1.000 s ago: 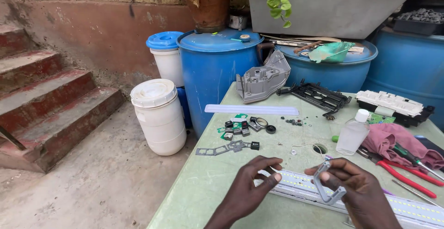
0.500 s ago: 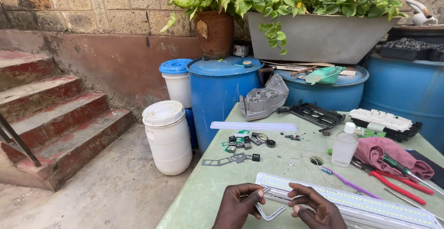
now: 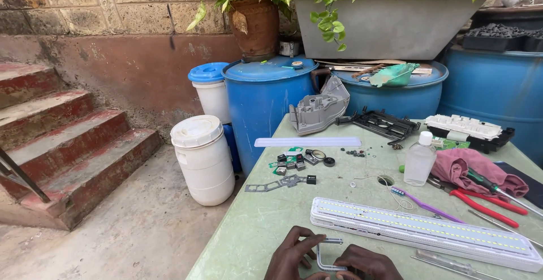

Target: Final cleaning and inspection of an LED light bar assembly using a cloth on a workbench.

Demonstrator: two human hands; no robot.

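At the bottom edge, my left hand (image 3: 289, 253) and my right hand (image 3: 362, 263) both hold a small bent metal bracket (image 3: 326, 253) just above the green table (image 3: 254, 223). The left fingers pinch its upper bar, the right fingers hold its lower end. Right behind the hands lies a long white LED light fixture (image 3: 421, 232), its strip of small diodes facing up. Only the fingers and backs of both hands show; the wrists are cut off by the frame.
Small electronic parts (image 3: 294, 161), a flat metal piece (image 3: 277, 185), a white diffuser strip (image 3: 308, 142), a clear bottle (image 3: 421, 158), a purple toothbrush (image 3: 421, 202), red-handled pliers (image 3: 483, 206) and a pink cloth (image 3: 475, 167) lie on the table. Blue barrels (image 3: 263, 104), a white bucket (image 3: 203, 158) and steps (image 3: 68, 144) stand left.
The view has tilted up, so the hands sit lower in frame. The bracket has been turned and brought nearer, away from the light fixture, with both hands still on it.
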